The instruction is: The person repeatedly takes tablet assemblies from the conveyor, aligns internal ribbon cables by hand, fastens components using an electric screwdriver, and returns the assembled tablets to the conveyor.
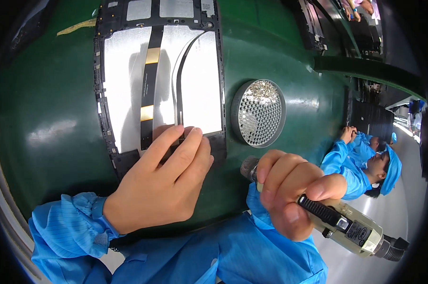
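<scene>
A tablet-like device frame point(209, 85) with a silvery back plate lies on the green work surface. Down it run a wide black ribbon cable point(148, 87) with gold patches and a thin black cable point(179, 90). My left hand point(162, 182) rests flat on its lower end, fingers stretched out, the tips touching it beside the thin cable. What lies beneath the fingers is hidden. Closed around a beige electric screwdriver point(363, 232) is my right hand point(289, 191), raised off the surface at the lower right. Its thumb lies near the black lever, and the tool's knurled nose points left.
A round metal dish point(235, 116) with a perforated plate stands right of the frame, small screws gathered at its far side. A yellowish strip point(76, 27) lies at the far left. Another person point(360, 161) in blue works at the right, past a green bar point(370, 68).
</scene>
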A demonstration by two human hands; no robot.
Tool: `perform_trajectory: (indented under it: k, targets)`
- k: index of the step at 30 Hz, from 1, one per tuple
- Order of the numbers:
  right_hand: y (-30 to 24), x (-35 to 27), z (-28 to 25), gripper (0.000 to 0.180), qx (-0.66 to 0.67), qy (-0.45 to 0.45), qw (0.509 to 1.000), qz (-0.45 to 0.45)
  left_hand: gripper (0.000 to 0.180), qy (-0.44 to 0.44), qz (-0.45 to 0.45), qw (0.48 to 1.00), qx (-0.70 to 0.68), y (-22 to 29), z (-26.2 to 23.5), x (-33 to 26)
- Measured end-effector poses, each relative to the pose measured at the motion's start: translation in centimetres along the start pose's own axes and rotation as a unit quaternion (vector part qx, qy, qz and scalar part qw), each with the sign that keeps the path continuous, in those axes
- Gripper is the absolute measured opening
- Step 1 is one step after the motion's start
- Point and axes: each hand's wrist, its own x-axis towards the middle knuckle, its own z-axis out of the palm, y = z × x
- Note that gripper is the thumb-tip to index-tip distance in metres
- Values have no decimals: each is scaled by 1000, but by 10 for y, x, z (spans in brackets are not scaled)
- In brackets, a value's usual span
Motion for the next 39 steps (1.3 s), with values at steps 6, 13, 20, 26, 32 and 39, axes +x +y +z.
perform_trajectory:
  k: [6, 13, 20, 26, 32, 39]
  targets:
    - [7, 1, 3, 31, -1, 10, 1000, 16, 25, -36, -20, 999, -34, -6, 1, -3]
    - [2, 0, -3, 31, -12, 13, 999, 28, 24, -52, -28, 998, -28, -3, 2, -2]
    - [0, 4, -52, 36, -22, 86, 996, -11, 23, -53, -38, 998, -17, 4, 5, 2]
    - [15, -4, -55, 34, 6, 119, 993, 5, 22, -41, -43, 998, 12, 6, 14, 14]
    - [13, -18, -61, 35, 9, 73, 997, 20, 24, -96, -67, 993, -27, 11, 9, 19]
    - [17, -20, -61, 34, -4, 62, 997, 38, 24, -102, -46, 992, -58, -8, 6, 29]
